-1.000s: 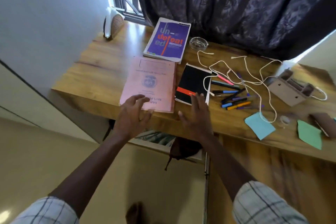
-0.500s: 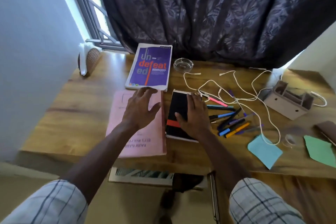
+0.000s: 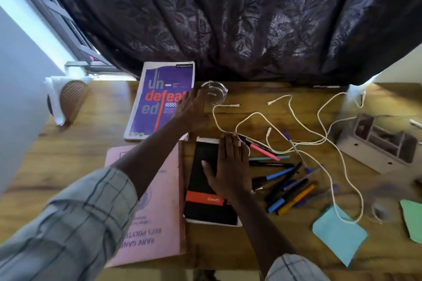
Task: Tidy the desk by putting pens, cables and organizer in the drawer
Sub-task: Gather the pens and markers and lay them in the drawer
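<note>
Closest to me, my right hand (image 3: 228, 166) is lying flat and open on the black notebook (image 3: 205, 180), holding nothing, just as it was a moment ago. Beside it, the pink booklet (image 3: 157, 217) is sitting bare, because my left hand (image 3: 191, 109) has just been moving off it. That hand is now reaching farther out, fingers spread and empty, over the corner of the purple book (image 3: 159, 98) and right next to the little glass dish (image 3: 213, 92). I think this means I am still getting set, since nothing is going into the drawer yet, and I cannot see the drawer.

The pens (image 3: 285, 182) are lying in a loose, mixed-up pile just right of the black notebook, pink, blue, black and orange ones. The white cables (image 3: 308, 137) are looping over them in a tangle. Farther right, the grey organizer (image 3: 379, 143) is resting on the desk (image 3: 96, 134), tipped over on its side.
</note>
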